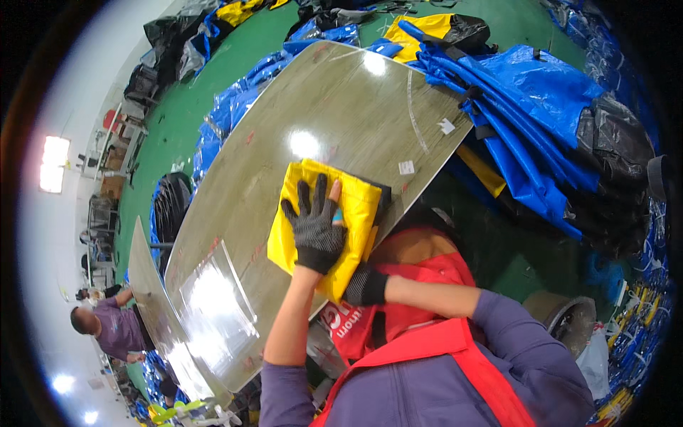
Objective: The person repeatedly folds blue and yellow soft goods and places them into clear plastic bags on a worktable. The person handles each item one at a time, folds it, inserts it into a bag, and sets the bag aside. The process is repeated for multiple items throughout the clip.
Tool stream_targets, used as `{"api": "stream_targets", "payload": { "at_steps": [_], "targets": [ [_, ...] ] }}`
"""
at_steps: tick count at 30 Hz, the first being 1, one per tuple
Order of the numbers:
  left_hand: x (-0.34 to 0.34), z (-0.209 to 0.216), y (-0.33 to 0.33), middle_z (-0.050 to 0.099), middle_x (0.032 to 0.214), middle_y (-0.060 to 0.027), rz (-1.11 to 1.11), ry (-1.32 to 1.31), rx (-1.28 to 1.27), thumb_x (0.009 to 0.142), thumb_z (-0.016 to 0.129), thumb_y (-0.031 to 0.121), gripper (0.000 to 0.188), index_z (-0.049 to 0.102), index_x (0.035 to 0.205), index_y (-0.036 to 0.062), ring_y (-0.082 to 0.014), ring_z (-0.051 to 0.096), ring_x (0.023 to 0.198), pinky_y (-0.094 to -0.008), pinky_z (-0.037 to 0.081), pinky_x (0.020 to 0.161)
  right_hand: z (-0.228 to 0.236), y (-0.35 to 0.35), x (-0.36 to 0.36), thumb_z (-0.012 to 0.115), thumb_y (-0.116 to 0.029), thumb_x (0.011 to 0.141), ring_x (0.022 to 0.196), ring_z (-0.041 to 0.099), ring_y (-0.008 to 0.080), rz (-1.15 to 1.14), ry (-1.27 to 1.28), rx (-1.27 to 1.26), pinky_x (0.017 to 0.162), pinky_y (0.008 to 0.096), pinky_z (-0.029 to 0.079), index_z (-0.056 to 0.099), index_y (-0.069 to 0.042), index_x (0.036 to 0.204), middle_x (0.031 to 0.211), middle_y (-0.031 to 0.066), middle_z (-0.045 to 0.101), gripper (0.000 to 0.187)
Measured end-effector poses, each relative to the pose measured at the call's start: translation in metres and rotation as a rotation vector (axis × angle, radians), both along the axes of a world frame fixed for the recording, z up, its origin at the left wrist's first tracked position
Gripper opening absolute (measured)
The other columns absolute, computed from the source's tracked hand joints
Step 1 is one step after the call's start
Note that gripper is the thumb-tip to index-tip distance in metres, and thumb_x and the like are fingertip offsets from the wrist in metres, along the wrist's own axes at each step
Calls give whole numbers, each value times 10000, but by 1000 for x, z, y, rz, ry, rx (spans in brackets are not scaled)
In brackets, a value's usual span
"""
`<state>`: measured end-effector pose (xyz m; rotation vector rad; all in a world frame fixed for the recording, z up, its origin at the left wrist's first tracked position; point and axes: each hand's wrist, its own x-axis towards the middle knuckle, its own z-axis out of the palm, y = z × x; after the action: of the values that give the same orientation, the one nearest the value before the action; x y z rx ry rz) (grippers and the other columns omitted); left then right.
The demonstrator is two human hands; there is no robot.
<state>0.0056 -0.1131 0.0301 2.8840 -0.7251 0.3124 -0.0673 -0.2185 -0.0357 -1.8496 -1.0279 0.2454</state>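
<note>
A folded yellow tarp-like bundle with a black edge lies on the table, close to its near edge. My left hand, in a dark dotted glove, rests flat on top of it with the fingers spread. One finger shows bare at the tip and has a blue band round it. At the bundle's lower right corner is my right hand, also gloved, with its fingers curled against the edge. The bundle partly hides those fingers.
The long glossy table carries a clear plastic sheet and small white paper scraps. Blue tarp pieces are heaped at the right. A bucket stands low right. Another person is at a second table, far left.
</note>
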Motion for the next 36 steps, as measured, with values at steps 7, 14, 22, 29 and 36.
{"api": "stream_targets", "payload": {
  "at_steps": [7, 14, 22, 29, 36],
  "targets": [
    [-8, -39, -9, 238, 1548, -122, 319, -22, -271, 847, 484, 332, 671, 319, 1470, 144, -430, 134, 1425, -658, -3, 1092, 94, -68, 51, 573, -356, 836, 1005, 613, 355, -359, -276, -196, 871, 479, 475, 578, -90, 1201, 1113, 182, 631, 452],
    [42, -1, 23, 456, 1405, -121, 83, -127, -102, 870, 502, 229, 453, 519, 1319, 172, -395, 348, 1333, -531, 229, 1107, 20, -73, 112, 531, -543, 846, 1265, 434, 392, -348, -553, -131, 1056, 506, 319, 437, -22, 1361, 1354, 226, 465, 738],
    [22, -33, 65, 410, 1442, -169, -39, 540, -370, 958, 453, 314, 471, 430, 1405, 168, -346, 360, 1341, -397, 317, 1091, 23, -129, 79, 620, -255, 789, 1174, 539, 336, 48, -936, 13, 999, 597, 334, 504, -236, 1299, 1233, 123, 588, 524],
    [-87, -52, 66, 534, 1312, -134, 217, 328, -768, 916, 427, 600, 742, 411, 1391, 31, -247, 485, 1188, -364, 324, 1034, 17, -116, 51, 673, -143, 836, 1101, 571, 242, -327, 334, 379, 991, 392, 391, 527, -84, 1279, 1206, 98, 607, 470],
    [-121, -57, 110, 669, 948, -217, 503, 443, -510, 829, 652, 420, 499, 616, 1099, 2, -351, 641, 878, -415, 501, 796, 2, -104, 66, 659, -131, 878, 1025, 605, 186, -326, 1040, 243, 858, 323, 500, 500, -56, 1301, 1177, 75, 613, 458]
  ]
}}
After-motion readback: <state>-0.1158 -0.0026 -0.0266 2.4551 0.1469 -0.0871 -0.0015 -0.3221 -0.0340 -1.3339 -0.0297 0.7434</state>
